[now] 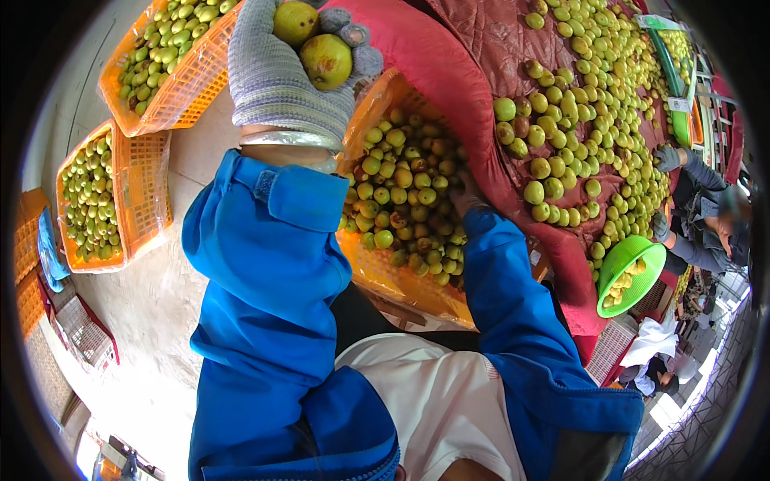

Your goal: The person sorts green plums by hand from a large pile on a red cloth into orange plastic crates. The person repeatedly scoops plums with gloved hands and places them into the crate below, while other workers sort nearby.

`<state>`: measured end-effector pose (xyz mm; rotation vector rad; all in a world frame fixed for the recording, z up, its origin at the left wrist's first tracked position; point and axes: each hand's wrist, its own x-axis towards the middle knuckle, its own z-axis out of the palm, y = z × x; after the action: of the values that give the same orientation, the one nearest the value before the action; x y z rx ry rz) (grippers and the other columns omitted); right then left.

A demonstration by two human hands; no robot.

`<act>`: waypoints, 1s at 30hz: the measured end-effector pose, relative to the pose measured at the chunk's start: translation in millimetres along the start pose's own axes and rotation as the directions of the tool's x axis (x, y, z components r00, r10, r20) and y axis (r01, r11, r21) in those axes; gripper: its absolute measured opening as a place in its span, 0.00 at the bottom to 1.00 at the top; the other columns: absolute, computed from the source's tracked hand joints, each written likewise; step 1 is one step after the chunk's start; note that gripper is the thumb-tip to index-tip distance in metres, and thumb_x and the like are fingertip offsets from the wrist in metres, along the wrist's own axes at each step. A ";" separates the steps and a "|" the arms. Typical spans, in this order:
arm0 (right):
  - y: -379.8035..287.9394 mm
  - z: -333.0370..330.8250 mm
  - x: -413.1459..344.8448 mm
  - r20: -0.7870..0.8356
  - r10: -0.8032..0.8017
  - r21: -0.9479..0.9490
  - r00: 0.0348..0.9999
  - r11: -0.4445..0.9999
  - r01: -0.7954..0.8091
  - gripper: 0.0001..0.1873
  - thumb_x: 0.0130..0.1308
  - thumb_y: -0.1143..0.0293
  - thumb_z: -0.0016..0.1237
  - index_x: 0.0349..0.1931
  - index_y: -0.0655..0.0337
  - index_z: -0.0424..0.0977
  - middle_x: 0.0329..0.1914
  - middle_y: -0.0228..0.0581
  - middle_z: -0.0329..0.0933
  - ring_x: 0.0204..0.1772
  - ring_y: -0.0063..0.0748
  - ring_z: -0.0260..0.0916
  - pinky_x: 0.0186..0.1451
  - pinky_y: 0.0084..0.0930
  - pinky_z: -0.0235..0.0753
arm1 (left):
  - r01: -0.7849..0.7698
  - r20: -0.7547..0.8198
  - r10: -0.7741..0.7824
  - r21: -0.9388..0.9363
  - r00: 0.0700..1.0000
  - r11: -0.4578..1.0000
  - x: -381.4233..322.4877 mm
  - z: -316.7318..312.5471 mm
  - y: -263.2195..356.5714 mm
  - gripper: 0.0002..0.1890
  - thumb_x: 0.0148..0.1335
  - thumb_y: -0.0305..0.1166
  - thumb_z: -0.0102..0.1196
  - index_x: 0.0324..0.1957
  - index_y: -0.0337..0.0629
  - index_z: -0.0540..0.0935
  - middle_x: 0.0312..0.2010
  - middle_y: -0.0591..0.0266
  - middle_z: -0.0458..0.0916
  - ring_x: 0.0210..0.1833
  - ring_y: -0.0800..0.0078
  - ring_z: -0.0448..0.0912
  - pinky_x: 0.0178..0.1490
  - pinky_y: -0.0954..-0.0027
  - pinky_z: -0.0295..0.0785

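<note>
My left hand point(295, 72), in a grey knitted glove with a silver bangle at the wrist, is raised with its palm up. Two green fruits point(326, 62), apparently jujubes with brown blemishes, rest between its curled fingers. Below and to the right stands an orange plastic crate point(397, 294), lined with clear film and holding many green and brownish fruits point(400, 195). My right hand point(464, 195) reaches to that crate's right side, beside the red padded rim point(445, 78) of the table. Shadow and the sleeve hide most of its fingers, so any grip there is unclear.
Loose fruits point(577, 120) spread over the dark red table sheet point(481, 36). A tilted green basket point(652, 258) with fruits sits at the right, near a co-worker's gloved hand point(662, 227). Filled orange crates point(144, 198) stand on the floor at left. More people are at far right.
</note>
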<state>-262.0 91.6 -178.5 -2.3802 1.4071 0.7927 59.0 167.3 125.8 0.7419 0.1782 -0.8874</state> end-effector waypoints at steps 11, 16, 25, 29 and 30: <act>8.9 -11.3 6.4 0.145 -0.450 -0.045 0.881 0.887 0.460 0.35 0.61 0.57 0.57 0.69 0.48 0.66 0.68 0.53 0.70 0.67 0.57 0.71 0.69 0.49 0.70 | 0.049 -0.007 -0.049 -0.007 0.999 0.999 -4.3 2.4 -0.6 0.19 0.68 0.49 0.55 0.43 0.42 0.74 0.21 0.66 0.73 0.22 0.70 0.74 0.21 0.67 0.69; 8.4 -2.3 -5.9 0.163 -0.389 0.013 0.907 0.920 0.393 0.36 0.58 0.57 0.59 0.69 0.49 0.67 0.66 0.54 0.73 0.67 0.56 0.70 0.70 0.49 0.69 | 0.072 0.005 -0.072 -0.024 0.997 0.997 -2.6 3.0 -4.8 0.19 0.69 0.49 0.55 0.44 0.41 0.75 0.21 0.64 0.74 0.22 0.69 0.74 0.21 0.66 0.69; -18.5 -12.3 -64.4 0.023 -0.109 0.434 0.994 0.896 0.088 0.32 0.58 0.60 0.62 0.64 0.48 0.71 0.46 0.53 0.81 0.48 0.53 0.80 0.52 0.45 0.79 | 0.103 0.047 -0.103 -0.008 0.994 0.995 12.8 -4.0 -18.6 0.20 0.69 0.49 0.54 0.45 0.40 0.75 0.22 0.62 0.75 0.23 0.67 0.75 0.23 0.64 0.69; -27.4 -46.9 -127.6 -0.003 -0.112 0.982 0.994 0.187 0.024 0.27 0.63 0.68 0.63 0.62 0.56 0.72 0.41 0.37 0.79 0.37 0.27 0.76 0.39 0.24 0.76 | 0.151 0.123 -0.155 0.039 0.980 0.988 20.3 -10.2 -41.2 0.21 0.69 0.49 0.54 0.45 0.39 0.75 0.22 0.60 0.75 0.23 0.66 0.75 0.23 0.63 0.70; -35.7 -61.2 -145.1 0.011 -0.105 0.999 0.994 -0.032 -0.014 0.26 0.64 0.70 0.63 0.62 0.59 0.72 0.41 0.34 0.78 0.37 0.23 0.75 0.37 0.19 0.74 | 0.159 0.148 -0.168 0.066 0.975 0.985 20.0 -13.3 -45.4 0.21 0.69 0.50 0.54 0.45 0.39 0.75 0.22 0.60 0.75 0.24 0.65 0.75 0.23 0.63 0.70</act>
<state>-266.7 184.7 -46.6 -1.0634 1.1108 -0.2852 39.4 144.8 84.0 0.7122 0.0797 -1.1059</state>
